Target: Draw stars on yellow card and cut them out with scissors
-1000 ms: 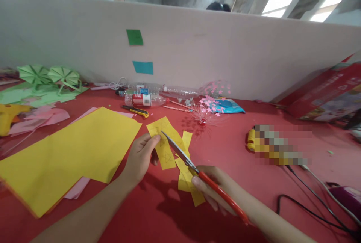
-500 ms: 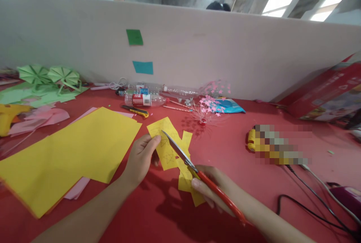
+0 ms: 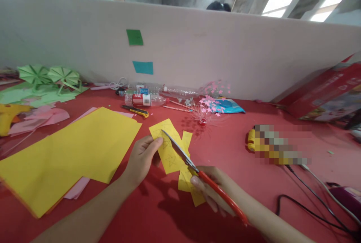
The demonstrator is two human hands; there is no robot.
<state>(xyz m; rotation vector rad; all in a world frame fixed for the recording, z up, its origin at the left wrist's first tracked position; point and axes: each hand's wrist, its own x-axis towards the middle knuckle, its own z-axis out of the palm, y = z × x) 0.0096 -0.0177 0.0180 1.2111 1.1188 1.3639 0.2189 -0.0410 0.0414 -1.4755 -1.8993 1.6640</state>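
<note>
My left hand pinches a small yellow paper piece with stars drawn on it, held just above the red table. My right hand grips red-handled scissors, whose blades point up-left and lie across the paper piece. More yellow paper scraps lie on the table under the scissors.
A stack of large yellow sheets lies at left over pink paper. Green folded paper fans sit at far left. Plastic bottles, a utility knife, pink star decoration, a red box and black cables surround the work spot.
The yellow paper piece and my left hand shifted slightly right and down along the scissor blades. My right hand stays in nearly the same place.
</note>
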